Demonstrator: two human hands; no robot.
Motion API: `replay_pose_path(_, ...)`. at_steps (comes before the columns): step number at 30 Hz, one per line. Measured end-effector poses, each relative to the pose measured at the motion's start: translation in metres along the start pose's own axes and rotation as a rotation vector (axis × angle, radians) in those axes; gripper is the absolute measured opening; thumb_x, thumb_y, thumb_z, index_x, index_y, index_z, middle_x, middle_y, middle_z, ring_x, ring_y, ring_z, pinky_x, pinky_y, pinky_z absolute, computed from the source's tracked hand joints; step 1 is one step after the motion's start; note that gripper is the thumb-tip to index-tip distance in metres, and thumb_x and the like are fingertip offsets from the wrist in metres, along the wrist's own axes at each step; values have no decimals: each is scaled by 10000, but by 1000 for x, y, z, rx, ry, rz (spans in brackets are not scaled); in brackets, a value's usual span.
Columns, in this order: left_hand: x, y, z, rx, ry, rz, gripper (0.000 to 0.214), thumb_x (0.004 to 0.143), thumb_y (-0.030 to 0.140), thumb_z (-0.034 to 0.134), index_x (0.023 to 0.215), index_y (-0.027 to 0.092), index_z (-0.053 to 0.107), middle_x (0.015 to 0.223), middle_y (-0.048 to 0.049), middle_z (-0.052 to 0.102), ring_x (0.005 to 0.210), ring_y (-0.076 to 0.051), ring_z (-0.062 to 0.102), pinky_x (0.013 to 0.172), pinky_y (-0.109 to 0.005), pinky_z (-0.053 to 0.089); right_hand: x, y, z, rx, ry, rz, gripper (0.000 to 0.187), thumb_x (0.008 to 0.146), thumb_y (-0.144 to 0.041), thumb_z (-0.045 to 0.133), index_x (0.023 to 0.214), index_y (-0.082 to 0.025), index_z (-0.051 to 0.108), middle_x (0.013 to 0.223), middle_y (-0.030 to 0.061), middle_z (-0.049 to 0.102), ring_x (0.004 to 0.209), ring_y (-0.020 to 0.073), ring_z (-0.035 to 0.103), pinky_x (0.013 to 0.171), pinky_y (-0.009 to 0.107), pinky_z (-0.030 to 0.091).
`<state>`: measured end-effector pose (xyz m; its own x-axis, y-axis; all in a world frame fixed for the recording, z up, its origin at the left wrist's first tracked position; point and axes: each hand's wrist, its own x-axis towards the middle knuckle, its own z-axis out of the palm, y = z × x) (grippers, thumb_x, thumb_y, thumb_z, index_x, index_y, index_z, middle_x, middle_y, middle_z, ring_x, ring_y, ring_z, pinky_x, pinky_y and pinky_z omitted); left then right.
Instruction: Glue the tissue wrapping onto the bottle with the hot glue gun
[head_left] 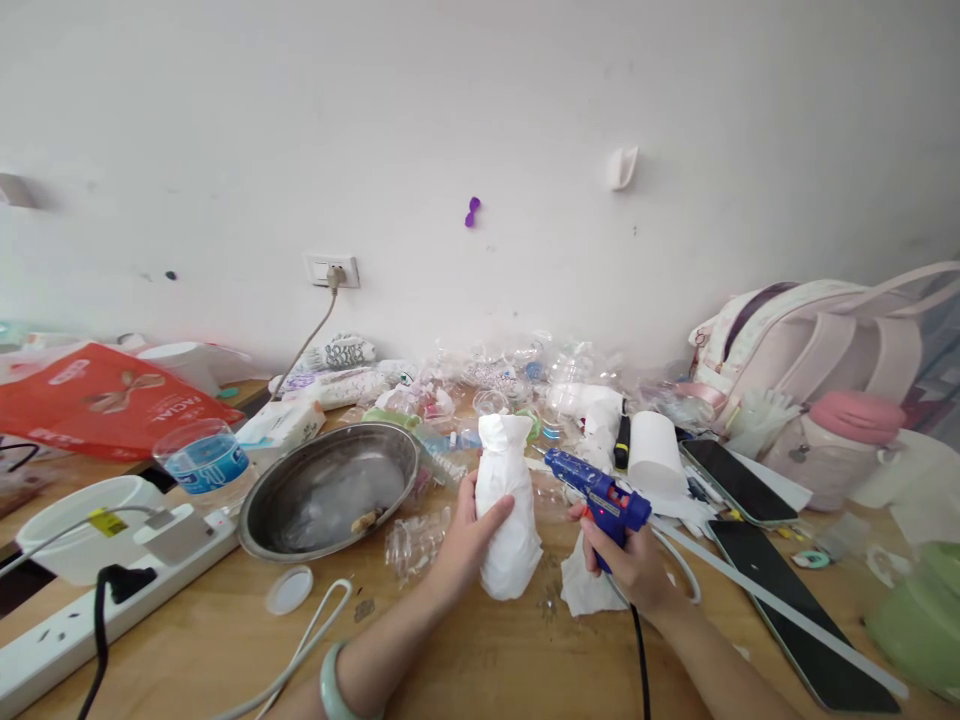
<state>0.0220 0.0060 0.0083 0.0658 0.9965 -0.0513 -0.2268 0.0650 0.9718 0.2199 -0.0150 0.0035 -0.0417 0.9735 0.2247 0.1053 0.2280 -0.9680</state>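
Note:
My left hand (472,535) is closed around a bottle wrapped in white paper (508,550), held upright over the desk's front part. Its thumb lies across the front of the wrapping. In my right hand (634,565) is a blue hot glue gun (600,495), gripped by its handle. The gun's nozzle points left at the bottle's upper side, and a small red light glows on its body. From the handle a black cord runs down toward me. A torn piece of white paper (589,583) lies on the desk beneath the gun.
A metal basin (259,535) stands left, near a white power strip (60,635). Clear plastic bottles and wrappers crowd the back. At right are a paper roll (652,450), a black-and-yellow cutter (622,440), two phones (795,610), a long white strip (795,610) and a pink bag (795,340).

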Motion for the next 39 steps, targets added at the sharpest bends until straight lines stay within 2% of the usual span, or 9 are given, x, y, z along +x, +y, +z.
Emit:
replay_pose_path(6, -2, 6, 3, 39, 19, 46, 604, 676, 454, 698, 1142, 185, 424, 1239, -133, 544, 1158, -302, 512, 956, -384, 408, 2, -1, -1, -9, 37, -5, 349, 806, -517, 609, 861, -173, 609, 503, -34, 494, 428, 133, 492, 445, 268, 456)
replay_pose_path(16, -2, 7, 3, 48, 8, 49, 621, 663, 439, 703, 1150, 180, 417, 1262, -147, 524, 1183, -313, 490, 978, -399, 388, 9, -7, -8, -128, -10, -109, 250, 788, -440, 616, 740, -200, 566, 557, -8, 518, 512, 163, 526, 525, 300, 463)
replay_pose_path(23, -3, 7, 3, 53, 5, 56, 609, 667, 436, 703, 1139, 182, 414, 1279, -151, 512, 1188, -316, 484, 974, -397, 387, 10, -1, -10, -130, -19, -42, 280, 785, -462, 588, 710, -194, 566, 553, -1, 521, 522, 163, 503, 540, 303, 426)
replay_pose_path(30, -3, 7, 2, 60, 9, 53, 590, 681, 423, 709, 1146, 190, 431, 1275, -139, 526, 1184, -311, 496, 962, -381, 399, 9, -7, -9, -50, -37, -9, 299, 752, -479, 624, 677, -198, 553, 567, -3, 509, 535, 160, 488, 540, 299, 423)
replay_pose_path(35, -3, 6, 1, 47, 14, 60, 581, 681, 419, 717, 1143, 190, 448, 1273, -137, 538, 1173, -301, 511, 948, -364, 409, 10, -4, -11, -74, -49, -17, 296, 763, -478, 626, 691, -196, 569, 574, -3, 512, 544, 159, 482, 547, 295, 410)
replay_pose_path(39, -2, 5, 2, 38, 36, 61, 577, 656, 422, 733, 1113, 190, 466, 1254, -133, 553, 1160, -306, 520, 941, -369, 414, 10, -1, -13, -128, -39, -28, 290, 775, -477, 621, 786, -188, 641, 615, 14, 567, 560, 166, 492, 559, 302, 415)
